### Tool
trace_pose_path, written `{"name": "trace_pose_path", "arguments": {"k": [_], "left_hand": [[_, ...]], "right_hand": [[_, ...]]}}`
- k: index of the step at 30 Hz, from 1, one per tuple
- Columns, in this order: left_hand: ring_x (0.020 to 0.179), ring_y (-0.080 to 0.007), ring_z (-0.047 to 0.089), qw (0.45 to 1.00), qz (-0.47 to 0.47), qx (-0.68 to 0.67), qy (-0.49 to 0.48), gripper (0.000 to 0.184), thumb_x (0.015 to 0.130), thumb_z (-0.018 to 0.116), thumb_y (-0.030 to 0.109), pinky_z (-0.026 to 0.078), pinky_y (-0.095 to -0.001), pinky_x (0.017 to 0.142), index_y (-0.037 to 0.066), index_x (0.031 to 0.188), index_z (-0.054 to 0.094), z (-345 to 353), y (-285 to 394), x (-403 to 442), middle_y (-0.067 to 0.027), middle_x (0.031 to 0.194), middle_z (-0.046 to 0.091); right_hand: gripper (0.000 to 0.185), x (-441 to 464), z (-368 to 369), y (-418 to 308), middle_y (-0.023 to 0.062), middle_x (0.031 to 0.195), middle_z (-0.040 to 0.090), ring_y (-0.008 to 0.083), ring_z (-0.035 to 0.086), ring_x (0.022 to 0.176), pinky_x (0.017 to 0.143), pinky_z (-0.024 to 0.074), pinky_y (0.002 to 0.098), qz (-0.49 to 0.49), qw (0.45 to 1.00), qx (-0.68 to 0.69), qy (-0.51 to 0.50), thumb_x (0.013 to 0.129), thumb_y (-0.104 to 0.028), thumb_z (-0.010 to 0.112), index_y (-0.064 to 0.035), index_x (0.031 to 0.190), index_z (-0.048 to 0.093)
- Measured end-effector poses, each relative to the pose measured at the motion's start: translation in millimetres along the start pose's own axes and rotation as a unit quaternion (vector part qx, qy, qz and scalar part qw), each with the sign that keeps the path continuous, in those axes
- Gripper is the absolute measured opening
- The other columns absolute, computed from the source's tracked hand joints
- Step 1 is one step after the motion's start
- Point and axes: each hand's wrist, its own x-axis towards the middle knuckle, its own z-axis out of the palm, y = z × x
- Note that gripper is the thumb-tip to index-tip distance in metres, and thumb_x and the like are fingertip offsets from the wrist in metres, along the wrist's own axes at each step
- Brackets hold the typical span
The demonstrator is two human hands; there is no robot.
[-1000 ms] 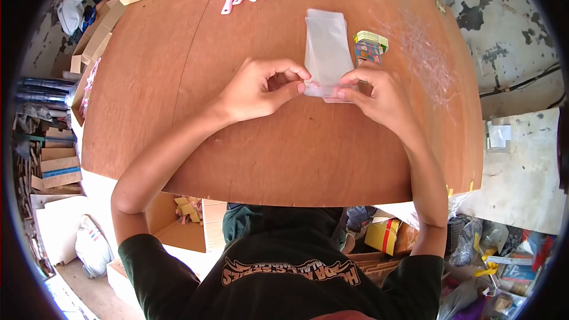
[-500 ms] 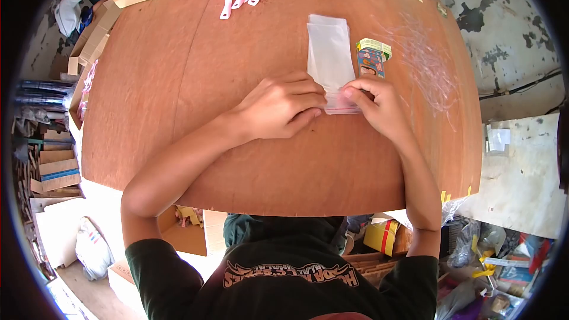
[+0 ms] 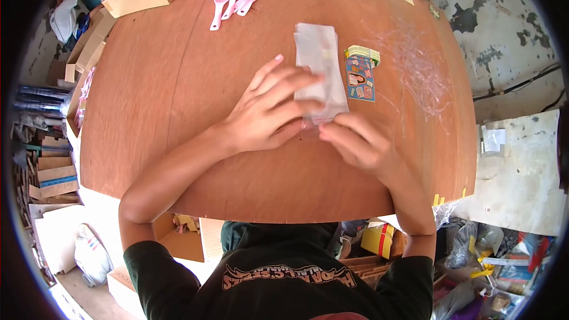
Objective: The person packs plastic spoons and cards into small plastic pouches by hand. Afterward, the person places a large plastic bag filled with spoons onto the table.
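L hand now spread over the plastic bags, R hand at their near edge.
L hand (image 3: 267, 109): fingers wide, tips over the lower part of the plastic bags (image 3: 315, 47), thumb by near edge; 0.5 s ago it was curled at their L side. R hand (image 3: 361, 142): thumb & fingers narrow at near R corner, blurred, can't tell if gripping; it's lower now, so more of the blue printed box (image 3: 360, 80) shows, just R of bags. Bags lie flat on tabletop (image 3: 136, 112), btwn box & L hand. Further out: clear strands (image 3: 422, 77) to R, pink spoons (image 3: 219, 12) far L, cardboard box (image 3: 137, 1) beyond.
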Motion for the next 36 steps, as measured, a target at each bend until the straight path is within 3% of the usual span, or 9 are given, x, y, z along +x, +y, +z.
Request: {"name": "trace_pose_path", "arguments": {"k": [1,4,6,9,12,18,26,33,36], "left_hand": [[0.119,-0.0216,0.056,0.998,0.035,-0.035,-0.027,0.015,0.075,0.077,0.013,0.027,-0.0497,0.114,0.016,0.087,0.068,-0.4,-4.7,-2.8,-0.0023,0.118,0.064],[0.111,-0.0222,0.062,0.994,0.057,-0.096,-0.02,0.012,0.075,0.076,0.011,0.025,-0.0501,0.115,0.015,0.083,0.068,-5.4,-7.8,1.5,-0.0015,0.106,0.068],[0.102,-0.022,0.067,0.994,0.036,-0.102,-0.003,0.012,0.077,0.074,0.005,0.031,-0.0494,0.112,0.013,0.082,0.067,-11.5,-3.8,4.8,-0.0026,0.096,0.071],[0.097,-0.0179,0.067,0.925,-0.161,-0.338,0.059,0.011,0.083,0.064,-0.005,0.051,-0.0348,0.092,0.004,0.09,0.063,-15.2,-5.3,1.8,-0.0098,0.094,0.071],[0.094,-0.016,0.067,0.836,-0.308,-0.446,0.081,0.017,0.087,0.06,-0.005,0.053,-0.0291,0.085,0.001,0.103,0.058,-28.0,-1.6,10.3,-0.0115,0.098,0.07],[0.085,-0.0126,0.065,0.784,-0.377,-0.488,0.067,0.025,0.092,0.061,0.006,0.053,-0.0271,0.077,0.0,0.116,0.057,-41.3,3.0,21.2,-0.0111,0.101,0.069],[0.081,-0.0111,0.066,0.73,-0.427,-0.533,-0.029,0.027,0.091,0.067,0.023,0.051,-0.0275,0.079,0.0,0.105,0.067,-43.6,21.4,23.7,-0.0084,0.092,0.071],[0.087,-0.0143,0.068,0.715,-0.444,-0.54,0.01,0.027,0.091,0.067,0.019,0.055,-0.0302,0.077,-0.002,0.109,0.067,-56.6,29.4,8.3,-0.0106,0.099,0.071],[0.087,-0.0166,0.069,0.681,-0.471,-0.56,0.024,0.024,0.092,0.065,0.015,0.056,-0.0309,0.077,-0.001,0.11,0.067,-54.4,25.8,1.7,-0.0116,0.101,0.07]], "right_hand": [[0.018,-0.8,-0.4,-1.7,0.0075,0.082,0.062,0.022,0.063,0.067,0.055,0.0513,0.0301,-0.004,0.999,0.033,-0.016,0.074,-0.007,0.076,-0.0047,0.09,0.068],[0.023,5.8,-16.1,3.5,0.0087,0.083,0.062,0.0246,0.062,0.067,0.057,0.0515,0.0311,0.064,0.997,0.033,0.027,0.074,-0.007,0.077,-0.0039,0.095,0.068],[0.021,0.9,-28.5,18.2,0.0119,0.093,0.063,0.0269,0.063,0.081,0.07,0.0519,0.0361,0.182,0.982,0.052,-0.025,0.082,-0.013,0.072,-0.0021,0.099,0.068],[0.038,-22.4,-28.1,35.7,0.0183,0.125,0.055,0.0326,0.047,0.12,0.1,0.0374,0.0458,0.264,0.946,-0.096,-0.163,0.091,-0.03,0.059,0.001,0.113,0.064],[0.05,-51.9,-40.3,3.3,0.0193,0.134,0.049,0.037,0.042,0.127,0.108,0.0309,0.0494,0.191,0.937,-0.176,-0.234,0.089,-0.033,0.061,0.0015,0.124,0.057],[0.065,-87.3,-68.6,-57.9,0.0197,0.142,0.043,0.0394,0.038,0.133,0.113,0.0213,0.0531,0.243,0.921,-0.095,-0.288,0.085,-0.042,0.064,0.0009,0.133,0.049],[0.061,-48.3,-42.6,17.5,0.0204,0.145,0.041,0.0383,0.036,0.135,0.113,0.0197,0.0547,0.24,0.947,-0.063,-0.203,0.092,-0.037,0.058,0.0023,0.137,0.045],[0.073,-72.8,-50.1,-32.7,0.0171,0.147,0.04,0.0377,0.033,0.138,0.113,0.0153,0.06,0.19,0.931,-0.101,-0.295,0.088,-0.046,0.06,0.0005,0.142,0.04],[0.068,-105.9,-59.3,-75.7,0.0139,0.134,0.052,0.0344,0.046,0.128,0.11,0.0232,0.0602,0.166,0.949,-0.05,-0.264,0.081,-0.042,0.068,-0.0014,0.132,0.051]]}}
